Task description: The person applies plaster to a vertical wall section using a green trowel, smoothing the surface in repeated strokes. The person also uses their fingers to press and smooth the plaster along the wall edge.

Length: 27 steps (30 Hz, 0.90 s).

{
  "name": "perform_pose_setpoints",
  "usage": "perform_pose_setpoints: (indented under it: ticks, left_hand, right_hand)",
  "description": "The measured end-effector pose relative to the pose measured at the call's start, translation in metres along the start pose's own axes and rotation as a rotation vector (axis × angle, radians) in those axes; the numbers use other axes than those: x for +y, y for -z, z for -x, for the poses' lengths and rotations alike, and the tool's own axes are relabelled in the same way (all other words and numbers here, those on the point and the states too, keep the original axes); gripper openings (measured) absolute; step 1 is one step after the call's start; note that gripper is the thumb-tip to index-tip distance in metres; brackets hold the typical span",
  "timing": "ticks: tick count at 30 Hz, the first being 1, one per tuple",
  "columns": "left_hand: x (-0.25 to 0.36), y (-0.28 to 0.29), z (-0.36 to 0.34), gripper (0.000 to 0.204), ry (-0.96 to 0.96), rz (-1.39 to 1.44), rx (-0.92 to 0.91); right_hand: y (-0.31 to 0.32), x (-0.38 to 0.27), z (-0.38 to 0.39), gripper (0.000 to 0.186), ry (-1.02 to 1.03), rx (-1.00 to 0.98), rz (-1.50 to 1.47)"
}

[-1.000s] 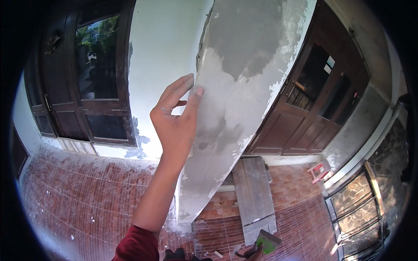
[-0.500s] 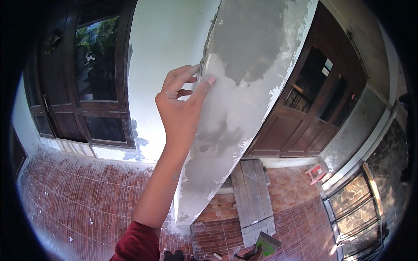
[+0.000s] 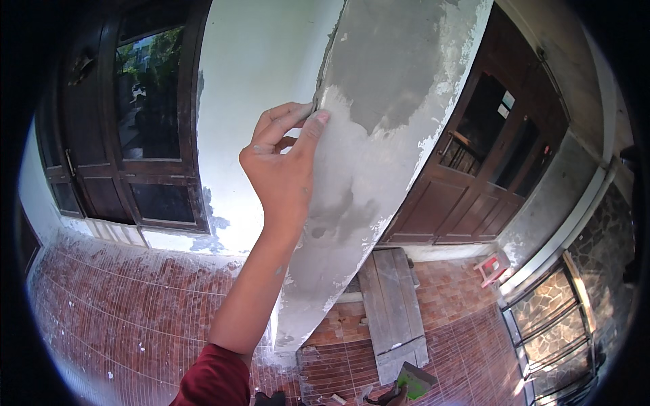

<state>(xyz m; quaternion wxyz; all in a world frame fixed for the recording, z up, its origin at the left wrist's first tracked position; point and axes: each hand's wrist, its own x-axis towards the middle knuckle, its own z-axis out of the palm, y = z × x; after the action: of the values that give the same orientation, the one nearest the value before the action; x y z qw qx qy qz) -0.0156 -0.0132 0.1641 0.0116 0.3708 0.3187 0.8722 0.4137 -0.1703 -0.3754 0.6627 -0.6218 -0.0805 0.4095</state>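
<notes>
My left hand [image 3: 281, 152] reaches up from a maroon sleeve to the corner of a plastered pillar [image 3: 379, 169]. Its thumb lies on the front face and its fingers bend round the left side, pinching the rough corner edge [image 3: 319, 97]. Darker grey plaster covers the upper face; below, the surface is paler with damp-looking patches. Grey smears mark my hand and forearm. Low in the picture, my right hand [image 3: 401, 396] is partly cut off and dim, closed round a flat green and grey scraper [image 3: 418, 381].
A worn plank bench [image 3: 393, 304] stands right of the pillar's foot. Dark wooden doors [image 3: 467, 162] are behind it, with a glazed door [image 3: 128, 135] at left. A red stool [image 3: 492, 269] and black metal railing [image 3: 552, 331] are at right. Red tiled floor [image 3: 135, 304] carries white specks.
My left thumb has moved up and left to the corner edge, closing toward the fingers. The right hand and scraper have barely moved.
</notes>
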Motion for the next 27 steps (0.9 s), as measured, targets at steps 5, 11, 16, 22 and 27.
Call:
perform_pose_setpoints:
  ticks: [5,11,16,22,27]
  left_hand:
    - [0.002,0.002,0.002,0.014,-0.021,0.018,0.018]
    - [0.007,0.015,0.01,0.012,-0.033,0.034,-0.031]
    - [0.015,0.026,0.021,0.011,-0.048,0.027,-0.13]
    - [0.029,0.039,0.032,0.014,-0.129,0.008,-0.283]
    - [0.035,0.045,0.039,0.015,-0.194,-0.138,-0.408]
  right_hand:
    - [0.013,0.015,-0.013,0.045,0.015,-0.015,-0.002]
    - [0.028,0.037,-0.031,0.052,-0.005,-0.035,-0.016]
    - [0.015,0.036,-0.02,0.055,0.048,-0.047,-0.058]
    - [-0.016,-0.018,0.053,0.059,-0.091,-0.094,-0.006]
    - [-0.026,-0.029,0.066,0.061,-0.2,-0.202,-0.123]
